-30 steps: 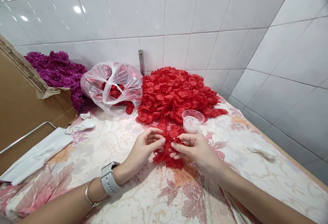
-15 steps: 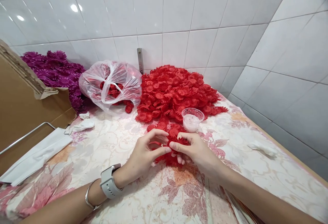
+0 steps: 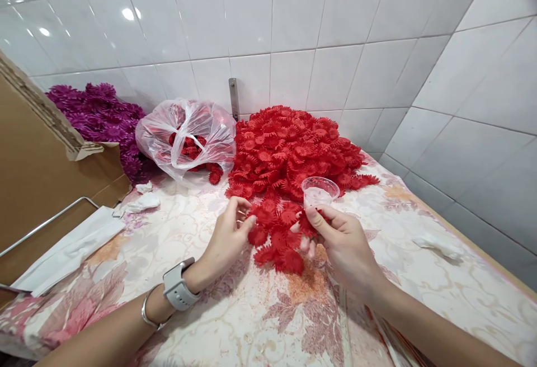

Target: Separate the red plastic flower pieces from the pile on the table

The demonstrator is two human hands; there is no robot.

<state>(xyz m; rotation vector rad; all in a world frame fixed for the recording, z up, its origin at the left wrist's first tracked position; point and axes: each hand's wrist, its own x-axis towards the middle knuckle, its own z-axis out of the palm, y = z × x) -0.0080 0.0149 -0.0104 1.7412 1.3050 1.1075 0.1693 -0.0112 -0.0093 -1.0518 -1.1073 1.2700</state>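
- Drawn apart since the earlier frame, from almost meeting over the loose flowers: left hand (image 3: 229,234) now farther left of the plastic cup (image 3: 321,198), right hand (image 3: 347,246) now just in front of it.
- Between right thumb and fingers, clamped at the near side of the cup: one red flower (image 3: 309,225), bunched and partly covered.
- Left of the cup, left thumb and fingers parted, with fingertips close to the loose red flowers (image 3: 280,239); hard to tell whether touching.
- In front and to the left of the cup: those loose flowers, spread in a short trail.
- Behind the cup: a large red heap (image 3: 296,146).
- Probably partway through handling flowers one by one: a single flower in hand, several loose near the cup, plenty heaped beyond. No telling finished from unfinished.
- Farther left of the cup: a tied plastic bag (image 3: 157,135) with red pieces inside, then a purple pile (image 3: 103,118) partly hidden by a cardboard box (image 3: 46,193), itself cut off at the edge.
- Hard to make out: the whitish stuff inside the cup, the bag's full contents, the fingertips under the held flower.
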